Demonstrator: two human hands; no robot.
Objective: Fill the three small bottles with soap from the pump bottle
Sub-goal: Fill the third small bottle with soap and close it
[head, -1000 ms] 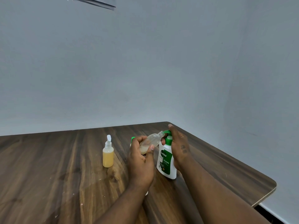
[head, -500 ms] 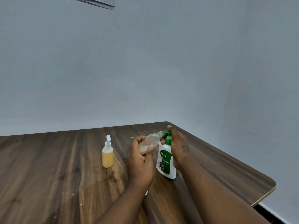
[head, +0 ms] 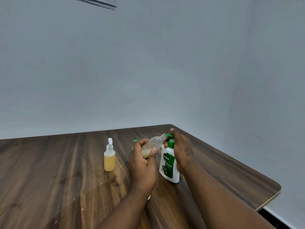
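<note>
Soap pools pale in the low end of the small clear plastic bottle point(head: 152, 145), which our left hand point(head: 142, 164) grips tilted, neck at the green spout of the white pump bottle point(head: 169, 164). Our right hand point(head: 181, 149) clasps that pump, standing on the dark wooden table point(head: 49, 179). Well left stands a small capped bottle of yellow soap point(head: 109, 157).

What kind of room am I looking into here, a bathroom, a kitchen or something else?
Probably neither: it looks like a bare room set up for the job. A wooden table stands in the corner of plain grey walls, with only the pump bottle and small bottles on it. No sink or fittings show.
</note>
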